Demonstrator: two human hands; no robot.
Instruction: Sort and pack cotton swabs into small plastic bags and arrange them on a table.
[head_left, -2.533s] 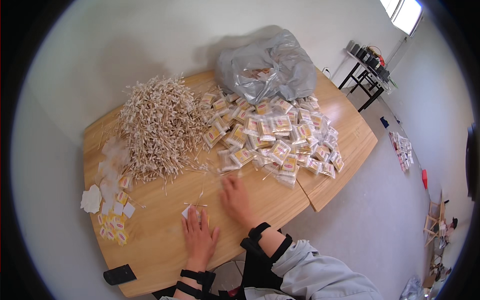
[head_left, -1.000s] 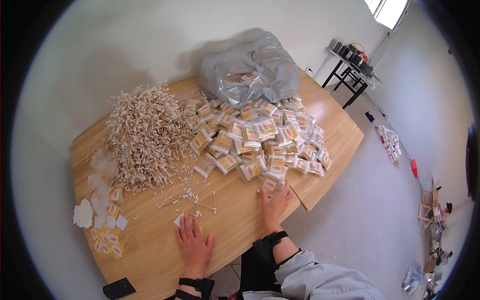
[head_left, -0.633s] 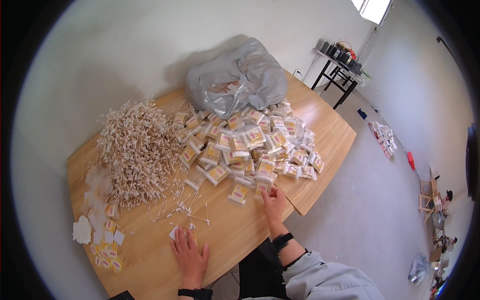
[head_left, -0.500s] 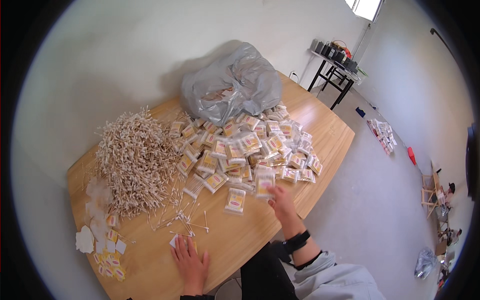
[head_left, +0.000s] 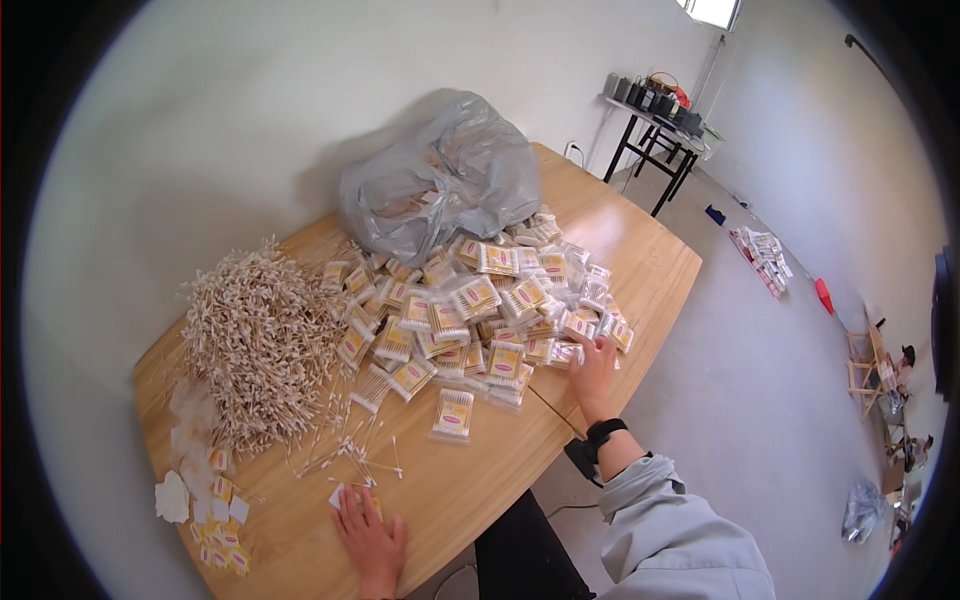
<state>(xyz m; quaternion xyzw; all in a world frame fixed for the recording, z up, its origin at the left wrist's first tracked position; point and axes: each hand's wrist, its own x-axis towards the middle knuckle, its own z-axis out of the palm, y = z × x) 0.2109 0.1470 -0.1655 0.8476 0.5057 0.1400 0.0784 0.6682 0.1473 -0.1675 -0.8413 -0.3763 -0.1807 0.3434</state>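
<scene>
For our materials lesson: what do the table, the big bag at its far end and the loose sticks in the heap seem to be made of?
Table: wood or wood laminate, smooth light-brown surface with faint grain and a seam.
Big bag: thin grey plastic film, crinkled, glossy, slightly see-through.
Loose sticks: pale wooden-looking stems, matte, with white tips, probably cotton; too small to be sure.

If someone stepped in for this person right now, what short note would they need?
Left hand: lies flat near the table's front edge, on a small packet.
Right hand: reaches into the right edge of the heap of swab packets, touching them; whether it grips one cannot be told.
One single packet lies apart in front of the heap. A loose swab pile sits at left, a grey plastic bag behind, small labels at the left corner.
Done: many packets filled. Left: the loose swabs.
</scene>
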